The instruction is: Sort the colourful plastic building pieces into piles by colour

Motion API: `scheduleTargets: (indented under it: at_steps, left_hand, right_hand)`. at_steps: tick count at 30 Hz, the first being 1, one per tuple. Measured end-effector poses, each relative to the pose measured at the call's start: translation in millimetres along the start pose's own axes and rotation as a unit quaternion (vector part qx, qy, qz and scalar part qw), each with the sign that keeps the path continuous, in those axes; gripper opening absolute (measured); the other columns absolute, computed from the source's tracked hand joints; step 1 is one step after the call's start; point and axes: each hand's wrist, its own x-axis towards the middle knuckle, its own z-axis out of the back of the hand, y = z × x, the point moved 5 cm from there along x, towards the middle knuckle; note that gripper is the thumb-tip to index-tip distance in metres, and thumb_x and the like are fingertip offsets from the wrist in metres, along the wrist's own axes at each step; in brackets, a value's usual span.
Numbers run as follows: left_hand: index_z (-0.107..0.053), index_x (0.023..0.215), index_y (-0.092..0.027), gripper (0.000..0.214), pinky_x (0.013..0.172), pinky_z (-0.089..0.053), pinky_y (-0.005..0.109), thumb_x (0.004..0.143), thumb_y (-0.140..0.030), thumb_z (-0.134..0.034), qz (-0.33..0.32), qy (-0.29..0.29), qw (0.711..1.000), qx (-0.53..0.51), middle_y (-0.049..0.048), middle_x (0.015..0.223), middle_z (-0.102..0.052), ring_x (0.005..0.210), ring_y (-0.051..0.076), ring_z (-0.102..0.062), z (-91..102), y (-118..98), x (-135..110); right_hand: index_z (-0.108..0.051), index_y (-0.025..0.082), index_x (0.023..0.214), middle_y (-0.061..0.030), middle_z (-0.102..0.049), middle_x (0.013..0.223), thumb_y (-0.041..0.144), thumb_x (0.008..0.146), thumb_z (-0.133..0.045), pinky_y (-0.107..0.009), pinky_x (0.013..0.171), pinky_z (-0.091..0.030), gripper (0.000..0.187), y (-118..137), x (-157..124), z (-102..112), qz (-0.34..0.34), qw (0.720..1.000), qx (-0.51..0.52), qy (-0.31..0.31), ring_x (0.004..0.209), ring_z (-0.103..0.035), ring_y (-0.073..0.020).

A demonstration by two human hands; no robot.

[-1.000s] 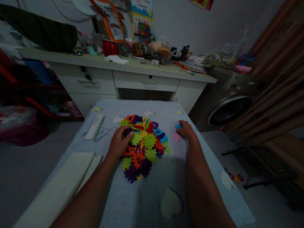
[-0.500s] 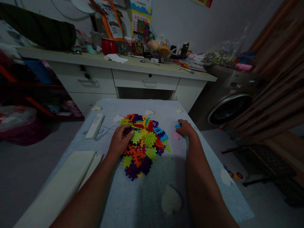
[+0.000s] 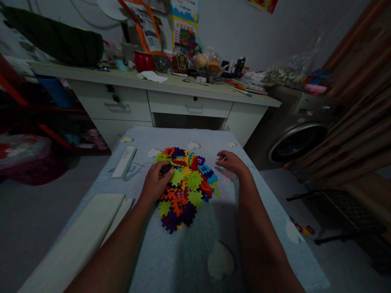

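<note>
Brightly coloured, notched plastic building pieces (image 3: 180, 189) lie heaped on the cloth-covered table in green, orange, purple, yellow, red and blue. My left hand (image 3: 155, 179) rests against the left side of this heap. Its thumb and fingers are apart, near a purple piece and a flat green piece (image 3: 176, 177), and I see no piece gripped. To the right of the heap, my right hand (image 3: 232, 162) hovers above the cloth with fingers curved and a gap between thumb and forefinger. No piece shows between them; the cloth directly behind that hand is hidden.
A small white box (image 3: 124, 162) and long white boards (image 3: 79, 240) lie along the table's left side. Beyond stands a white desk (image 3: 191, 108) crowded with jars, a red mug (image 3: 144, 62) and pencils. A washing machine (image 3: 290, 130) is at the right.
My right hand has shifted left towards the heap and its fingers have spread. The blue piece at its fingertips is no longer visible. My left hand has stayed at the heap.
</note>
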Motion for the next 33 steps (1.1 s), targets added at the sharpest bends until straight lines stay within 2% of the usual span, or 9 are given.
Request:
scheduleTargets:
  at_steps: [2,6,10,13,20,24,28,30,33]
  left_hand:
    - [-0.062,0.115,-0.023,0.041,0.105,-0.043,0.043,0.085,-0.050,-0.057,-0.001,0.002,1.000,0.002,0.0079,0.120,-0.061,0.115,0.026,-0.057,-0.4,0.4,0.0]
    - [-0.062,0.113,-0.023,0.040,0.105,-0.044,0.044,0.085,-0.050,-0.057,-0.003,0.001,1.000,0.002,0.0076,0.119,-0.062,0.115,0.026,-0.058,-0.4,-0.4,-0.2]
    - [-0.062,0.113,-0.023,0.039,0.105,-0.044,0.044,0.084,-0.049,-0.057,-0.009,-0.004,1.000,0.005,0.0076,0.118,-0.062,0.114,0.026,-0.058,0.0,-1.8,0.0]
    - [-0.063,0.113,-0.023,0.040,0.104,-0.044,0.045,0.084,-0.049,-0.057,-0.013,-0.003,1.000,0.010,0.0079,0.119,-0.062,0.114,0.026,-0.058,-0.6,-1.7,0.2]
    - [-0.062,0.113,-0.023,0.040,0.104,-0.044,0.045,0.083,-0.049,-0.057,-0.009,-0.002,1.000,0.013,0.0081,0.119,-0.062,0.113,0.027,-0.059,-1.1,-1.1,0.5]
    - [-0.062,0.113,-0.022,0.041,0.104,-0.044,0.045,0.083,-0.049,-0.057,-0.007,0.000,1.000,0.013,0.0090,0.119,-0.062,0.114,0.027,-0.058,-1.5,-0.4,0.7]
    - [-0.062,0.113,-0.023,0.040,0.105,-0.044,0.045,0.083,-0.049,-0.058,-0.008,-0.003,1.000,0.010,0.0083,0.120,-0.062,0.115,0.027,-0.058,-1.9,0.4,0.6]
    - [-0.061,0.113,-0.023,0.040,0.105,-0.044,0.045,0.083,-0.049,-0.058,-0.008,-0.005,1.000,0.009,0.0086,0.120,-0.062,0.116,0.027,-0.058,-2.0,0.5,0.3]
    - [-0.061,0.113,-0.023,0.038,0.104,-0.044,0.046,0.084,-0.048,-0.057,-0.012,-0.006,1.000,0.013,0.0088,0.120,-0.062,0.116,0.027,-0.058,-2.2,0.3,0.0]
  right_hand:
    - [-0.065,0.018,0.110,-0.0065,-0.069,0.107,0.025,0.081,-0.067,-0.031,0.087,-0.048,0.030,18.3,4.4,-12.8,0.029,1.000,-0.005,0.005,0.095,-0.063,-0.0183]
    - [-0.063,0.019,0.118,-0.0096,-0.063,0.129,0.022,0.087,-0.060,-0.037,0.102,-0.040,0.032,45.0,12.0,-41.6,0.070,0.995,-0.055,-0.035,0.117,-0.056,-0.0229]
    - [-0.058,0.023,0.127,-0.0081,-0.059,0.136,0.024,0.090,-0.053,-0.043,0.104,-0.038,0.037,52.2,15.0,-66.9,0.066,0.994,-0.082,-0.026,0.122,-0.051,-0.0276]
    - [-0.057,0.026,0.128,-0.0068,-0.060,0.134,0.022,0.088,-0.054,-0.044,0.103,-0.038,0.041,51.3,15.2,-74.4,0.054,0.995,-0.080,-0.026,0.120,-0.052,-0.0283]
    - [-0.056,0.019,0.130,-0.0123,-0.058,0.125,0.012,0.078,-0.059,-0.038,0.105,-0.037,0.052,45.2,20.5,-68.0,0.055,0.994,-0.044,-0.086,0.117,-0.051,-0.0243]
    - [-0.062,0.018,0.117,-0.0092,-0.062,0.112,0.010,0.077,-0.054,-0.033,0.099,-0.041,0.042,37.3,21.1,-56.9,0.043,0.992,0.012,-0.121,0.105,-0.056,-0.0199]
    - [-0.067,0.018,0.099,-0.0047,-0.066,0.092,0.017,0.074,-0.055,-0.033,0.090,-0.046,0.028,24.8,22.0,-46.5,0.006,0.986,0.091,-0.137,0.091,-0.060,-0.0196]
    - [-0.066,0.019,0.093,-0.0024,-0.066,0.084,0.022,0.072,-0.056,-0.032,0.083,-0.048,0.023,15.1,25.9,-42.8,-0.033,0.974,0.161,-0.157,0.082,-0.061,-0.0186]
    - [-0.063,0.019,0.086,-0.0001,-0.063,0.074,0.028,0.067,-0.059,-0.030,0.072,-0.049,0.021,3.2,37.9,-41.5,-0.082,0.934,0.288,-0.196,0.071,-0.059,-0.0166]
